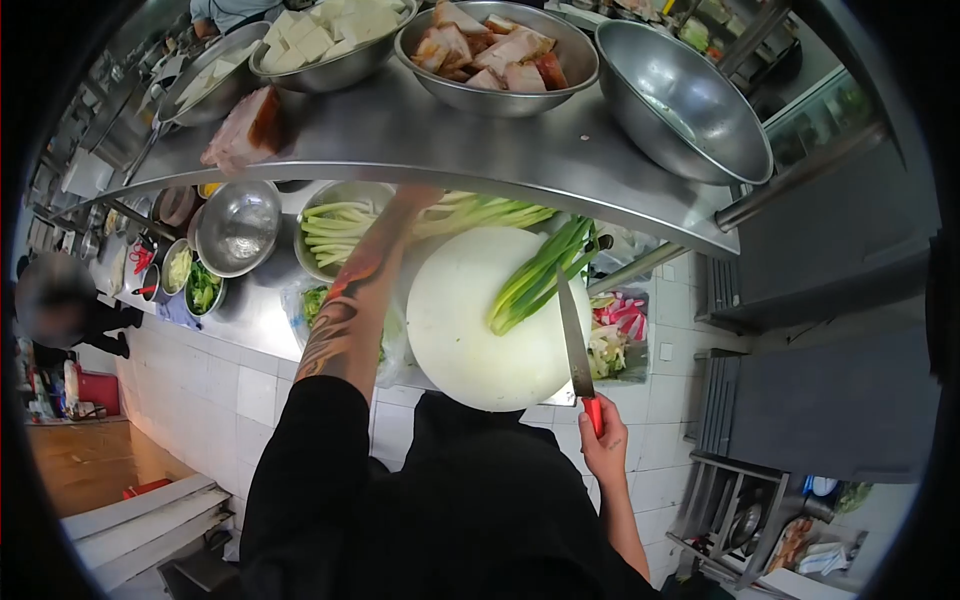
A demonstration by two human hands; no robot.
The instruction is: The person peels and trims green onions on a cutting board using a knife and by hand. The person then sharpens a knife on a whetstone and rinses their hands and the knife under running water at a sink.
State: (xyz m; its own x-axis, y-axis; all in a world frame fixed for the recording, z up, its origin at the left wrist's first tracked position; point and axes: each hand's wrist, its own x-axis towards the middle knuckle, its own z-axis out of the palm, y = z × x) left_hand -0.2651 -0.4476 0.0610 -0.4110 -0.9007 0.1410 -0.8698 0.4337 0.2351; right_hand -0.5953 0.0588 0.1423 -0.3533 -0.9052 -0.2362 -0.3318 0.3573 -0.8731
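My right hand (606,442) is wrapped round the red handle of a knife (574,340), whose long blade points away from me over the right side of a round white cutting board (455,300). A bunch of green onion tops (535,285) lies on the board, just left of the blade. My left arm reaches forward past the board. Near the shelf edge, my left hand (420,194) is at the pale green onion stalks (480,213) behind the board; the shelf hides its fingers. More cut stalks fill a metal bowl (305,258) left of the arm.
Overhead, a steel shelf (400,150) carries bowls of tofu (310,38) and meat chunks (500,55), a loose meat piece (245,130) and a tilted metal bowl (690,95). Vegetable scraps (618,335) fill a bin at the board's right. A person (60,310) stands at left.
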